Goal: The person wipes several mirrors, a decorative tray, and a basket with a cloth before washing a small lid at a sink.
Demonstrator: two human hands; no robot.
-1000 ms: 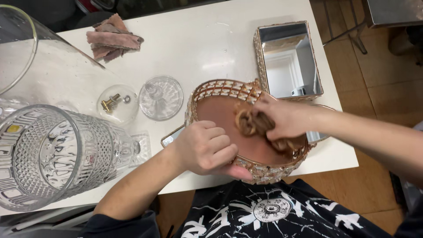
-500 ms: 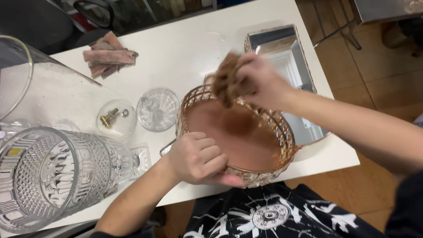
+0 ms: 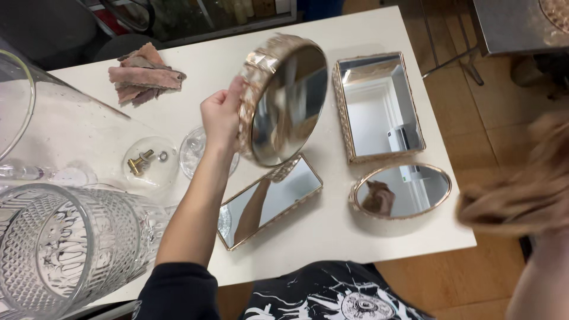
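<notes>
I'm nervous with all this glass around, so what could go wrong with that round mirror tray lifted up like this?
The left hand alone holds the round mirror tray by its rim, tilted above the small rectangular mirror tray; a slip could crack both. The right hand, blurred with a cloth, is off it. The cut-glass vase lies near that elbow and might get knocked.

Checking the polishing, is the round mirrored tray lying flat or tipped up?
Tipped up: the left hand holds the round mirrored tray on edge above the table.
</notes>
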